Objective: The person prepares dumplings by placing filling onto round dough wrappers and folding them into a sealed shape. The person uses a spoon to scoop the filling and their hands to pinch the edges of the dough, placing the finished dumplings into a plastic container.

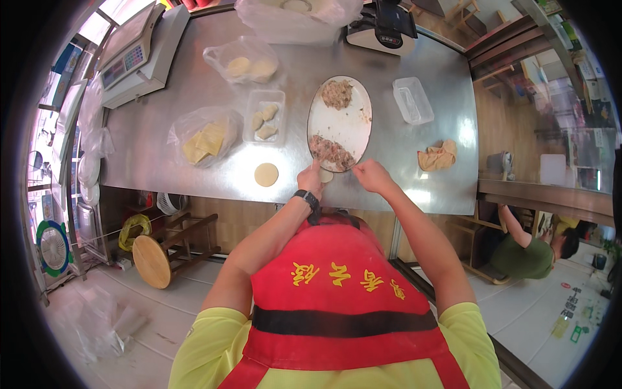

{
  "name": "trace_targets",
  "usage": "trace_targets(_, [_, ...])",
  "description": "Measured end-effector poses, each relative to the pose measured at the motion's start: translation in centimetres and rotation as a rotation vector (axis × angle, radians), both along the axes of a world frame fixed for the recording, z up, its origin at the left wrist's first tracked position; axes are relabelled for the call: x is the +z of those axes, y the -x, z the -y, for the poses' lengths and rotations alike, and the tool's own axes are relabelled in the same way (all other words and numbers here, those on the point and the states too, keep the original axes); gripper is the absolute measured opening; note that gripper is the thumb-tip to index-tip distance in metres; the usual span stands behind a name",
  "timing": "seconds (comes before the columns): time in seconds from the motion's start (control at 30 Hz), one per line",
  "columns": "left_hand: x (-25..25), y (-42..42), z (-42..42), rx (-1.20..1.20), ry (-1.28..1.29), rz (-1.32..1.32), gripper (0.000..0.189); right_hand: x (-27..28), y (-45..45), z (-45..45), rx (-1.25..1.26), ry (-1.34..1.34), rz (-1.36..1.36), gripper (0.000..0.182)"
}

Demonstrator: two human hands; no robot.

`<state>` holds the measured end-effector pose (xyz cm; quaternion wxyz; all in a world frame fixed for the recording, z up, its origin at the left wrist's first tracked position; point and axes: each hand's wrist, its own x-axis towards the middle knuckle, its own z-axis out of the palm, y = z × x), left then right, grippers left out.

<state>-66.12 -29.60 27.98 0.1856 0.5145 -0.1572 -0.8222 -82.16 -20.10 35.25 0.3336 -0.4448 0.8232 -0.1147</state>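
Note:
My left hand (311,179), with a dark watch at the wrist, holds a round dumpling wrapper (326,176) at the near end of an oval white plate (338,119). Two mounds of minced filling lie on that plate: a pinkish one (332,153) close to my hands and a browner one (336,94) at the far end. Fingers curled, my right hand (372,175) is by the plate's near right rim; whether it grips a thin tool is hidden. Another round wrapper (266,174) lies flat on the steel table (223,182) to the left.
Left of the plate stand a clear tray (249,135) with several dumplings, a bag of square wrappers (206,141) and a bag of round wrappers (243,65). To the right are an empty plastic container (413,100) and a crumpled cloth (437,155). A scale (127,61) occupies the far left.

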Motion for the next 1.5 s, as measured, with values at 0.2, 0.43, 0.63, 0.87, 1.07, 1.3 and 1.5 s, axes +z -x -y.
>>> trace_targets(0.2, [0.2, 0.2, -0.7, 0.063, -0.007, -0.156, 0.044, -2.8, -0.8, -0.6, -0.046, 0.187, 0.168, 0.026])
trace_targets(0.43, [-2.3, -1.0, 0.1, 0.030, -0.102, -0.222, 0.047, -2.9, -2.5, 0.0, -0.341, 0.108, 0.443, 0.029])
trace_targets(0.63, [-0.7, -3.0, 1.5, 0.074, -0.183, -0.348, 0.048, -3.3, -5.4, -0.4, -0.268, 0.422, 0.532, 0.022])
trace_targets(0.87, [2.3, -4.3, 2.9, 0.184, -0.227, -0.430, 0.041, 1.5, -6.6, 0.7, 0.026, 0.497, 0.117, 0.020])
trace_targets(1.07, [2.7, -3.9, 3.5, 0.202, -0.196, -0.457, 0.042, 1.5, -6.0, -0.9, -0.101, 0.597, 0.239, 0.019])
trace_targets(1.3, [2.5, -4.3, 3.7, 0.285, -0.184, -0.372, 0.041, 0.2, -7.6, -1.4, -0.142, 0.527, 0.232, 0.020])
trace_targets(1.5, [-2.4, -5.1, 3.9, 0.319, -0.145, -0.329, 0.038, -1.5, -4.7, -2.3, -0.348, 0.357, 0.223, 0.024])
